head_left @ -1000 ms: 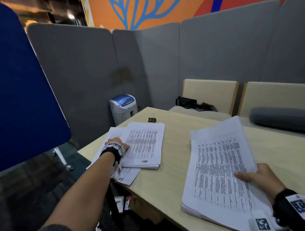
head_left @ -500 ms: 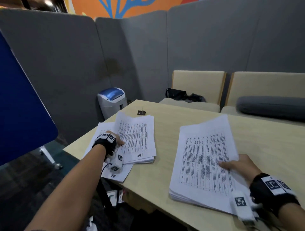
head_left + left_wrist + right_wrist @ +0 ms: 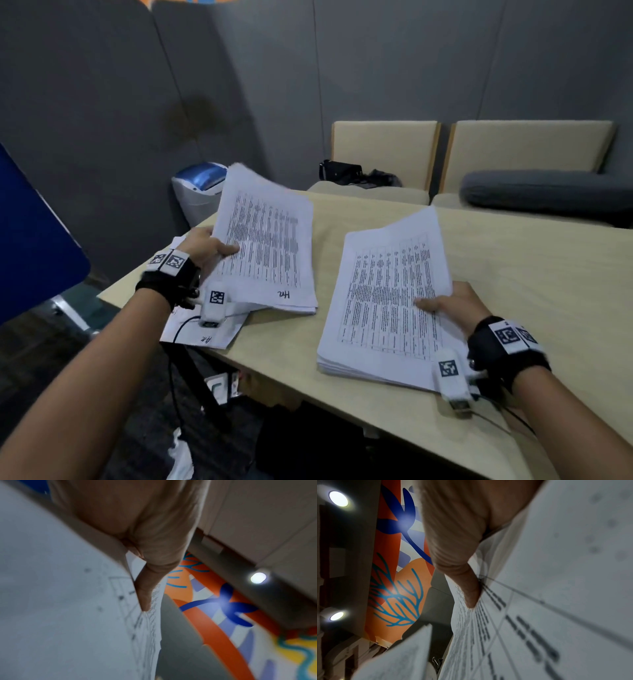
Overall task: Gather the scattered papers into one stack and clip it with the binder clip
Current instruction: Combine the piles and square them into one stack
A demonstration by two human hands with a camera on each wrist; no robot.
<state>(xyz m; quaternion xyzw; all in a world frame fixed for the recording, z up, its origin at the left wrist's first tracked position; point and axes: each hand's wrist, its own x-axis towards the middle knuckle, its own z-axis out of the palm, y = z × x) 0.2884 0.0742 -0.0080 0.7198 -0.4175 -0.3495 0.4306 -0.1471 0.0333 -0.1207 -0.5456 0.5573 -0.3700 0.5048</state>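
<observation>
On the left, my left hand grips a printed paper bundle by its left edge, thumb on top, and holds it raised and tilted above the table. A few loose sheets lie beneath it at the table's corner. On the right, my right hand holds a thicker paper stack by its right edge, thumb pressed on the top page, far end lifted. In the left wrist view a thumb pinches the sheets. The binder clip shows only in the right wrist view, between the two stacks.
The light wooden table stretches right and back. A white bin with a blue lid stands beyond the left corner. Two beige chairs hold a black bag and a grey cushion. A blue panel is at left.
My left hand has taken hold of the left bundle and lifted it off the table, tilting it up. The right hand keeps holding its stack. The binder clip is now hidden in the head view.
</observation>
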